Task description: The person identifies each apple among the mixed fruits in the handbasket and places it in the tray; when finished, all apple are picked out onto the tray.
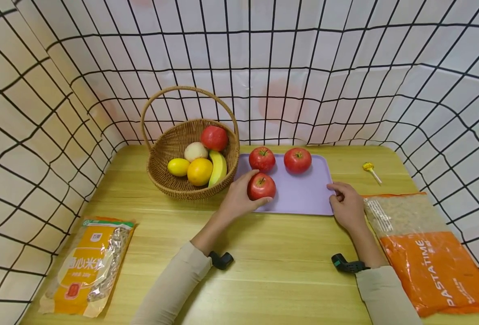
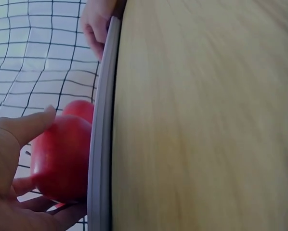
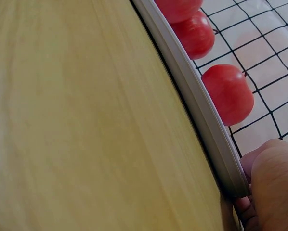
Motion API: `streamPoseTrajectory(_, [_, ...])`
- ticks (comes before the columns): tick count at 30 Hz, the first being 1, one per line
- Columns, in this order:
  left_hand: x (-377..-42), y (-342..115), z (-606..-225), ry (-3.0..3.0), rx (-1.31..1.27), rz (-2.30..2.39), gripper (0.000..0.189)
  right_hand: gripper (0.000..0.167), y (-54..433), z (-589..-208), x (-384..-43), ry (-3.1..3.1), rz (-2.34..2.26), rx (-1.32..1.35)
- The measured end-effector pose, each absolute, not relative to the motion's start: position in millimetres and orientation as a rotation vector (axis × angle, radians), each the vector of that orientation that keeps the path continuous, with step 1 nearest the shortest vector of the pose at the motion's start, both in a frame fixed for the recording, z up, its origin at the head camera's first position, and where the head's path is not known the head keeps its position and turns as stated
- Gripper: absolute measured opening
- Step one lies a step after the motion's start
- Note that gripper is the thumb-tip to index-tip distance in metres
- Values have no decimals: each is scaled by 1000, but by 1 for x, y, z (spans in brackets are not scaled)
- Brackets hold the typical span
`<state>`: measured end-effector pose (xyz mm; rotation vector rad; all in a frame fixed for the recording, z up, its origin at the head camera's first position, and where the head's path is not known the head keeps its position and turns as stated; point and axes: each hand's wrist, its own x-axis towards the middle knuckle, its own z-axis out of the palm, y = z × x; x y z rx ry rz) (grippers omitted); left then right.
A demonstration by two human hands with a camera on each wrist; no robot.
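My left hand [image 1: 240,197] holds a red apple [image 1: 262,187] at the front left of a lilac tray [image 1: 302,194], thumb on its near side and fingers round the far side. Behind it on the tray sit two more red apples, one at the back left [image 1: 262,159] and one at the back middle [image 1: 298,160]. At the tray's right rim, my right hand [image 1: 346,205] pinches the edge; in the right wrist view its thumb lies over the rim [image 3: 202,103] and fingertips show below.
A wicker basket [image 1: 170,192] with a tall handle stands left of the tray, holding several fruits, among them a banana [image 1: 218,168] and an orange [image 1: 200,172]. A lollipop [image 1: 369,167] lies at right. Food bags lie at front left [image 1: 86,266] and right [image 1: 430,257].
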<state>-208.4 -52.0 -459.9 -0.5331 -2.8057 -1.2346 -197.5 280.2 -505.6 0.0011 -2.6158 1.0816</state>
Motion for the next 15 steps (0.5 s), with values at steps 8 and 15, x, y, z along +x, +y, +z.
streamPoseTrajectory(8, [-197,-60,-447,-2792,-618,-1196,95,32,282,-509,-198,-2614,1064,-2])
streamPoseTrajectory(15, [-181,-74,-419,-2746,-664,-1131,88,33,281,-507,-199,-2625,1059,-5])
